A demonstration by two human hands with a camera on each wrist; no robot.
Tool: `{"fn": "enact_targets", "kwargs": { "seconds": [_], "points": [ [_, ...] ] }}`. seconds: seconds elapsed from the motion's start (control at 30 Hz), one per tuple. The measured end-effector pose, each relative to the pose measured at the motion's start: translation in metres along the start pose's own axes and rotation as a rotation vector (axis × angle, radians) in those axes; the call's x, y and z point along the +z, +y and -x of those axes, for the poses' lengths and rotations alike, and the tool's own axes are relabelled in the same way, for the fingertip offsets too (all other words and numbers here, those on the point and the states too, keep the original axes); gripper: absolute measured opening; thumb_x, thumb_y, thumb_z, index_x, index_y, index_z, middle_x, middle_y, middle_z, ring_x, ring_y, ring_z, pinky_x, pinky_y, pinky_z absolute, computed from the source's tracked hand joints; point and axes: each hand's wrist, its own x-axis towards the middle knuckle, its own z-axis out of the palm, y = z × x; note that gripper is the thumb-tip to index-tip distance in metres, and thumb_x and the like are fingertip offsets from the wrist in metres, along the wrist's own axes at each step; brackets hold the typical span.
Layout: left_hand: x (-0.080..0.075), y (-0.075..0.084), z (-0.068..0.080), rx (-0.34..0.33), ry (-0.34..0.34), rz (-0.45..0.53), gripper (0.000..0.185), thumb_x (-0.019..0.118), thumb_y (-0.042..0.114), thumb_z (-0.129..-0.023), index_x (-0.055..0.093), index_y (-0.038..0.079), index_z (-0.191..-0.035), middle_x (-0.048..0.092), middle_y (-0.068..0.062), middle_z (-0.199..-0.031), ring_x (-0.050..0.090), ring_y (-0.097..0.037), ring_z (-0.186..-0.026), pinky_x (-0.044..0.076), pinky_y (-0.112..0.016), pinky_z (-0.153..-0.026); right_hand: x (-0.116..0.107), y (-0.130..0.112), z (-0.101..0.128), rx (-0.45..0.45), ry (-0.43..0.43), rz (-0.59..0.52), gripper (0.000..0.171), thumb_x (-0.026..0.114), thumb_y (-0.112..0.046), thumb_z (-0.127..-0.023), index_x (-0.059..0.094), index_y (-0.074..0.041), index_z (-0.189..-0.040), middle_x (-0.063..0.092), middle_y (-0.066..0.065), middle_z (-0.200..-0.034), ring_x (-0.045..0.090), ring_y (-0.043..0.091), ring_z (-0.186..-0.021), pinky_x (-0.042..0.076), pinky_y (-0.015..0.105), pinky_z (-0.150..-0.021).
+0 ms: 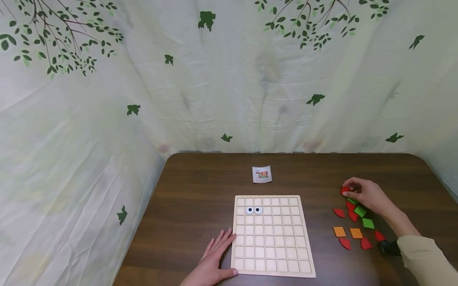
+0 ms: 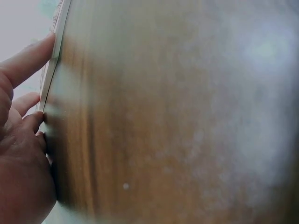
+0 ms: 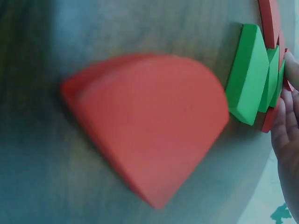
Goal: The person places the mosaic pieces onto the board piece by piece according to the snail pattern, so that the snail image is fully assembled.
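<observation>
My left hand (image 1: 212, 265) rests at the left edge of a pale wooden grid board (image 1: 270, 240), its fingers spread and touching the frame. In the left wrist view the fingertips (image 2: 50, 41) lie along the board's rim. Two round eye pieces (image 1: 253, 210) sit side by side in the second row of squares. My right hand (image 1: 370, 197) pinches a red piece (image 1: 345, 190) between thumb and fingers at the far end of a group of pieces. Just beneath that hand lie a green square (image 1: 359, 211) and several red quarter-circle pieces (image 1: 352, 215).
Nearer me on the right are orange squares (image 1: 356, 233), another green square (image 1: 368, 223) and more red quarter-circles (image 1: 365, 243). A small picture card (image 1: 262, 174) lies beyond the board on the brown table (image 1: 200, 186). A leaf-patterned curtain (image 1: 229, 87) hangs behind.
</observation>
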Motion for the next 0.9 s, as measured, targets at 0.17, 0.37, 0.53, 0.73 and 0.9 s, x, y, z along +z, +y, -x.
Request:
{"fn": "enact_targets", "kwargs": {
  "seconds": [0.17,0.37,0.53,0.73,0.9],
  "points": [
    [-0.001,0.001,0.001,0.01,0.007,-0.003,0.087,0.078,0.037,-0.081,0.034,0.024,-0.154,0.021,-0.001,-0.162,0.006,-0.028,-0.15,-0.007,-0.033,-0.112,0.0,-0.001,0.001,-0.013,0.029,0.007,0.021,0.075,-0.007,-0.085,0.063,-0.009,-0.102,0.062,0.002,-0.085,0.055,0.021,-0.077,0.046,0.029,-0.06],
    [-0.001,0.0,0.001,0.039,0.016,-0.012,0.086,0.078,0.037,-0.081,0.035,0.022,-0.154,0.022,-0.004,-0.162,0.008,-0.032,-0.149,-0.005,-0.034,-0.113,0.001,-0.002,0.003,-0.019,0.043,0.017,0.019,0.075,-0.006,-0.085,0.062,-0.01,-0.098,0.06,0.001,-0.084,0.054,0.021,-0.076,0.044,0.028,-0.059],
    [0.0,0.0,0.0,-0.004,-0.006,-0.007,0.087,0.078,0.039,-0.08,0.034,0.025,-0.154,0.021,0.0,-0.162,0.007,-0.028,-0.15,0.0,-0.05,-0.113,0.002,-0.007,0.006,-0.002,0.026,0.008,0.019,0.077,-0.008,-0.084,0.063,-0.01,-0.098,0.063,-0.001,-0.083,0.057,0.019,-0.076,0.047,0.029,-0.061],
    [0.0,0.0,0.0,0.0,-0.001,-0.004,0.088,0.079,0.035,-0.08,0.034,0.024,-0.154,0.02,0.0,-0.162,0.006,-0.028,-0.15,-0.001,-0.048,-0.112,0.003,-0.015,0.008,-0.011,0.024,0.001,0.018,0.077,-0.009,-0.084,0.065,-0.01,-0.097,0.065,-0.002,-0.083,0.06,0.017,-0.076,0.049,0.027,-0.061],
    [0.0,-0.001,0.0,-0.004,-0.003,-0.004,0.088,0.079,0.035,-0.08,0.034,0.026,-0.154,0.02,0.0,-0.163,0.006,-0.027,-0.15,0.001,-0.056,-0.112,0.008,-0.022,0.01,-0.03,0.065,0.003,0.018,0.077,-0.009,-0.084,0.065,-0.012,-0.097,0.065,-0.002,-0.083,0.061,0.017,-0.075,0.05,0.027,-0.06]
  ]
}}
